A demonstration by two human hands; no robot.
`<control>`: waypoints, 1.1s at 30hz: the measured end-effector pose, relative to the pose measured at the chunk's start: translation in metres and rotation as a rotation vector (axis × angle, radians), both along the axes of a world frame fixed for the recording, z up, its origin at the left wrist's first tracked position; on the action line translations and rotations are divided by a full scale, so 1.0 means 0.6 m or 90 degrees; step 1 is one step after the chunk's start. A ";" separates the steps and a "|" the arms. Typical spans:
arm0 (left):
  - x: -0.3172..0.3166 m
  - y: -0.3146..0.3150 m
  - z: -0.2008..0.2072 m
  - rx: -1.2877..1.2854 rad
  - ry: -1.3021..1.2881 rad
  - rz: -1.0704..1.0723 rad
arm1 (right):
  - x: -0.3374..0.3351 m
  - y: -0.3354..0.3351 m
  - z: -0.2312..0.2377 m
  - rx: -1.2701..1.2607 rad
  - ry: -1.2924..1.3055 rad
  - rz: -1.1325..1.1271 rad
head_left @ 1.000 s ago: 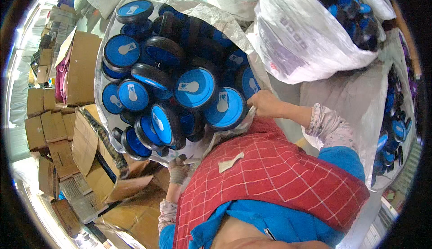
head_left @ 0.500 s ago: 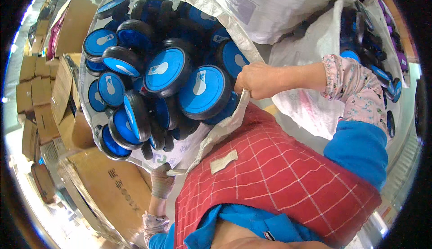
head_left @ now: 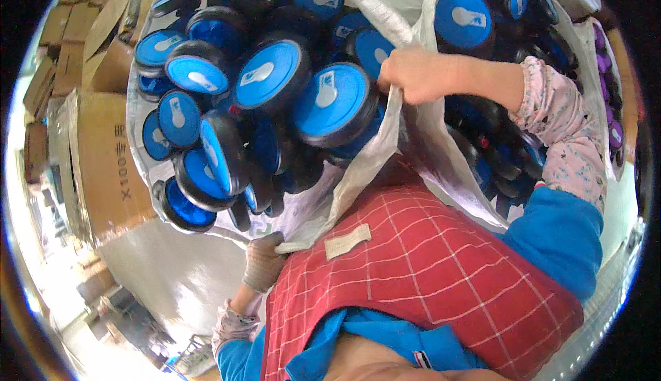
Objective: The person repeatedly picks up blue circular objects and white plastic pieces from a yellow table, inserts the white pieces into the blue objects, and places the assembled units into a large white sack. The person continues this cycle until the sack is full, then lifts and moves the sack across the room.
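Observation:
A large white woven sack [head_left: 368,174] hangs wide at the mouth in front of me, filled with black-rimmed wheels with blue discs [head_left: 332,102]. My left hand [head_left: 265,260], in a pale knit glove, is closed on the sack's near rim at the lower left. Bare, my right hand [head_left: 416,75] grips the rim on the right side, its fingers wrapped over the folded fabric. Close against that side stands a second white sack [head_left: 451,167], holding more of the same wheels [head_left: 463,16]. My right forearm passes above this second sack and hides part of its contents.
Purple-and-black wheels [head_left: 615,133] show in another sack at the far right. On the left are a large cardboard box [head_left: 113,167] and several stacked cartons [head_left: 65,61]. A pale floor [head_left: 165,271] shows below the held sack. I wear a red checked apron [head_left: 427,264].
The held sack now stands right beside the second sack, whose blue wheels show more fully. The cardboard boxes have shifted up and left in view. Both hands keep their grip on the rim.

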State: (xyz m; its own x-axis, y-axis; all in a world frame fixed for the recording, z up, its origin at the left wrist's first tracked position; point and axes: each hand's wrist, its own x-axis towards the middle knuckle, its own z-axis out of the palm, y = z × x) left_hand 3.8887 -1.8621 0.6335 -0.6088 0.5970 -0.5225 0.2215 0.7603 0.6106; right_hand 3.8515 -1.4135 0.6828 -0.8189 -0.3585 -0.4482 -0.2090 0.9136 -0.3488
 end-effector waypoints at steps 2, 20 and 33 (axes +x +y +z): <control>-0.068 0.000 -0.031 -0.014 0.067 -0.026 | -0.091 0.010 -0.067 -0.059 0.090 -0.021; 0.021 0.140 -0.091 -0.167 0.256 0.148 | -0.261 0.104 -0.145 -0.016 0.216 0.102; -0.018 0.119 -0.064 0.052 0.277 0.075 | -0.278 0.113 -0.161 0.134 0.238 0.136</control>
State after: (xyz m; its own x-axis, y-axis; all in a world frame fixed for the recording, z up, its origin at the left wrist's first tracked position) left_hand 3.8781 -1.7906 0.5952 -0.8276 0.5387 -0.1574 0.3848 0.7488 0.5397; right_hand 3.6846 -1.3456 0.5861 -0.8555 -0.4700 -0.2172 -0.4762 0.8790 -0.0263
